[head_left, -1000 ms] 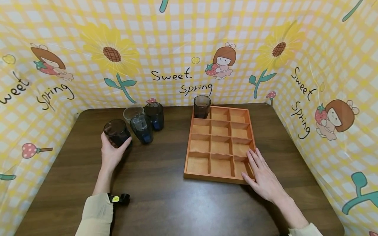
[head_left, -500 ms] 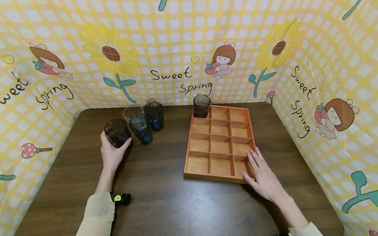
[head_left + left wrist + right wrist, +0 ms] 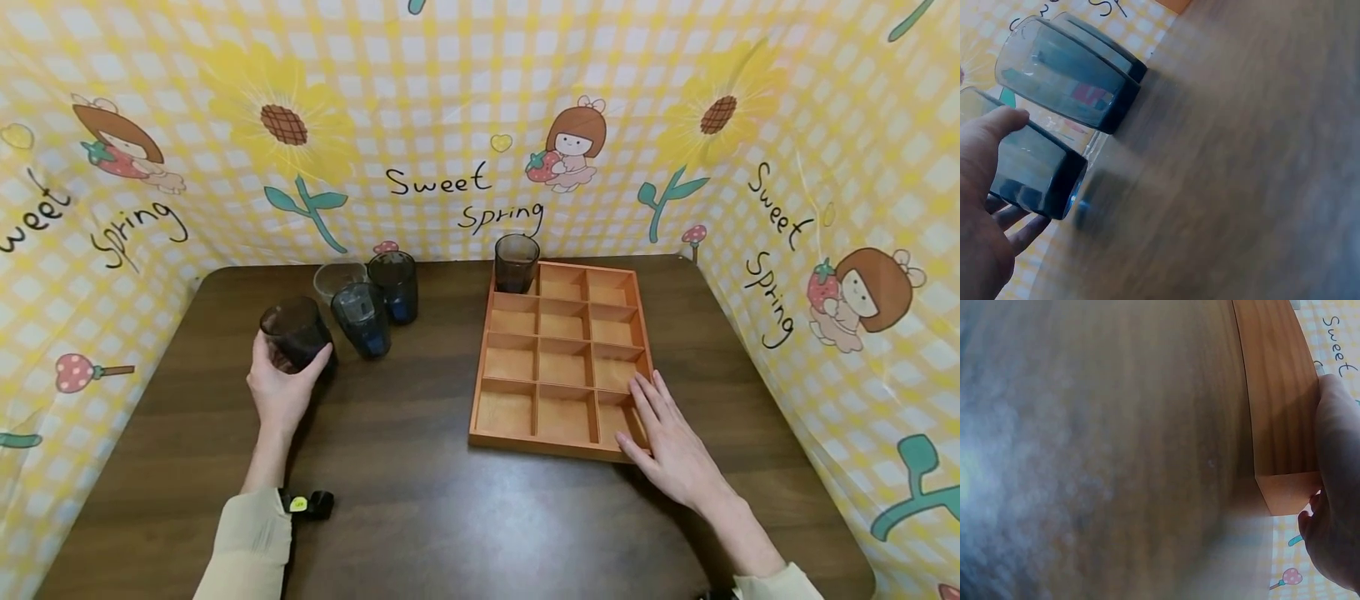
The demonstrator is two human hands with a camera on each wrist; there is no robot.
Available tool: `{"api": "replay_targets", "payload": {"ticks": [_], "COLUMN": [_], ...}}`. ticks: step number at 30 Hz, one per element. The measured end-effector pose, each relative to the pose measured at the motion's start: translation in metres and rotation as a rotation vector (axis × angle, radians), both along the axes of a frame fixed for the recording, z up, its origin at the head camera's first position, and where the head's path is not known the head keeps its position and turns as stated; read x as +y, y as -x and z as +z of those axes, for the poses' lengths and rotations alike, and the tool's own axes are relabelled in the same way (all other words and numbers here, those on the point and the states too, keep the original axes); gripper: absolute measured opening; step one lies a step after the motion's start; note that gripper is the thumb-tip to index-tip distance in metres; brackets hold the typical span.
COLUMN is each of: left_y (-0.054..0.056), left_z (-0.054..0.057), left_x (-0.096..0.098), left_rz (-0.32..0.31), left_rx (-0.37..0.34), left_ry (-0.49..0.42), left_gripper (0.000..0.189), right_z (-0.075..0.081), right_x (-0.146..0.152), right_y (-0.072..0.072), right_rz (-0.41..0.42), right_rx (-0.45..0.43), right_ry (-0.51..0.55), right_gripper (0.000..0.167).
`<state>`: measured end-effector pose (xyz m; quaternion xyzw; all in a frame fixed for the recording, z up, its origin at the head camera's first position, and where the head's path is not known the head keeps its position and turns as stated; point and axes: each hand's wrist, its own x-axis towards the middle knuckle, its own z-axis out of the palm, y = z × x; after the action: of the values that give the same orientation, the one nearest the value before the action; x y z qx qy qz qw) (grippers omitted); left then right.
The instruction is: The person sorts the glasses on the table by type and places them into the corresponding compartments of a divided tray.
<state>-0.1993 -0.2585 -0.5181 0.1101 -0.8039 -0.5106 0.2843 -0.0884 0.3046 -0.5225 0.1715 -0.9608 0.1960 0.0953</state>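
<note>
At left in the head view, a left hand [image 3: 281, 396] grips a dark glass [image 3: 300, 335], thumb and fingers curled round it — three more glasses [image 3: 362, 321] cluster just to its right. Right of centre, a right hand [image 3: 675, 454], fingers extended, rests on a compartmented wooden tray [image 3: 547, 448] — a smoky glass [image 3: 517, 267] stands in its upper-left compartment.

the held glass [image 3: 302, 329] is smoky dark, the tray [image 3: 542, 448] orange-brown, the cloth [image 3: 442, 83] yellow-and-white checked.
</note>
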Motion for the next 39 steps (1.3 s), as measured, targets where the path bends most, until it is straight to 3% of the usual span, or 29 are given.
{"api": "replay_targets", "payload": {"ticks": [11, 21, 33, 39], "left_y": [-0.006, -0.011, -0.02, -0.019], "left_z": [0.018, 0.021, 0.038, 0.04], "left_x": [0.006, 0.011, 0.025, 0.032], "left_rz": [-0.004, 0.001, -0.063, -0.064], "left_rx": [0.006, 0.018, 0.071, 0.093], "left_ry": [0.003, 0.031, -0.039, -0.049], "left_gripper": [0.08, 0.08, 0.072, 0.067], "right_z": [0.001, 0.001, 0.002, 0.001], "right_x": [0.001, 0.001, 0.001, 0.001], "right_y": [0.0, 0.0, 0.0, 0.0], "right_rz": [0.0, 0.004, 0.004, 0.003], "right_rx": [-0.002, -0.008, -0.017, -0.023], "right_ry": [-0.001, -0.002, -0.005, -0.003], "right_gripper": [0.082, 0.082, 0.083, 0.083]}}
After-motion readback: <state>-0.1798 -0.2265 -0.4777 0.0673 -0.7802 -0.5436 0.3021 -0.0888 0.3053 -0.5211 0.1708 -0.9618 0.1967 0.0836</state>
